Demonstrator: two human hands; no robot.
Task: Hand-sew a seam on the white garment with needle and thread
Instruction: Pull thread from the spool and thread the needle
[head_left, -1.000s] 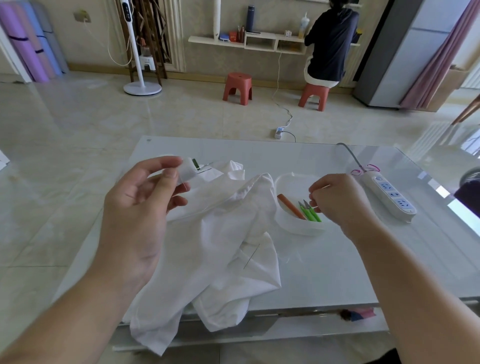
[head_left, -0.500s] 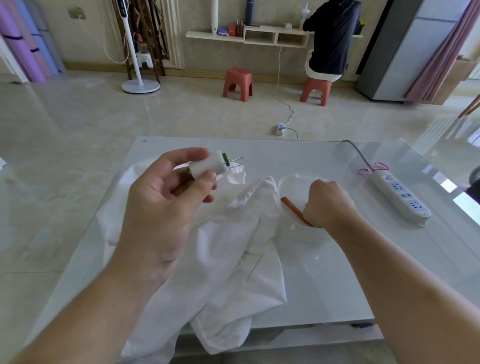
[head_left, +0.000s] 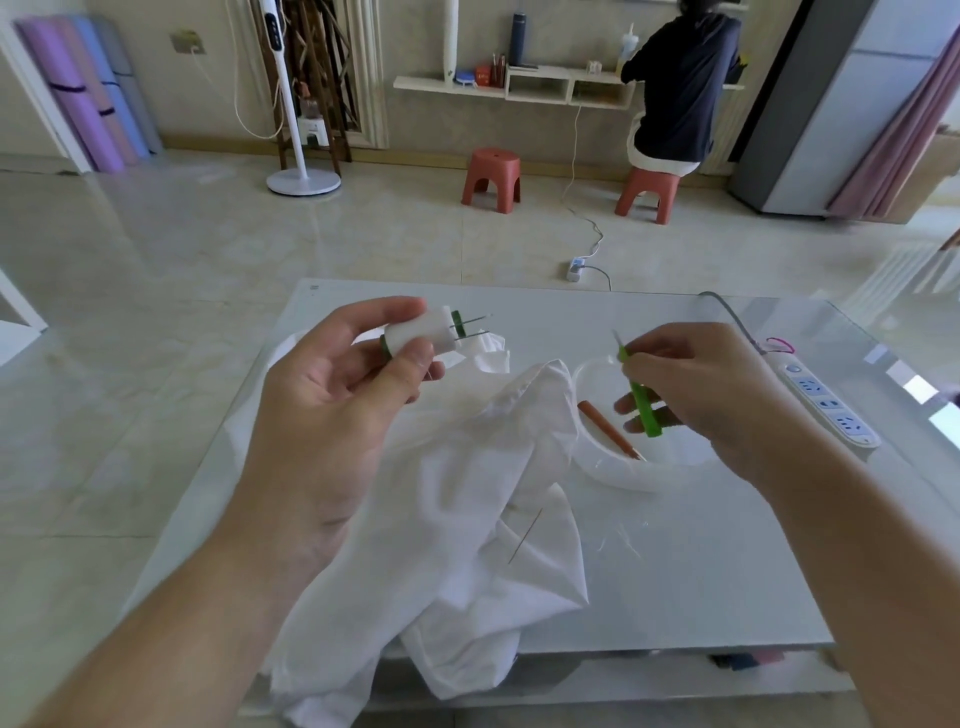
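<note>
Left hand (head_left: 332, 410) fingers pinched the thread spool (head_left: 423, 332); right hand (head_left: 696, 384) fingers gripped a green tool (head_left: 641, 400) above the bowl (head_left: 618, 475). White garment (head_left: 467, 519), needle (head_left: 525, 535) lay on tabletop (head_left: 701, 571). Advisable: steady both before threading.

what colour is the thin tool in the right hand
Bright green: the slim plastic tool pinched in the right hand, head view.
</note>
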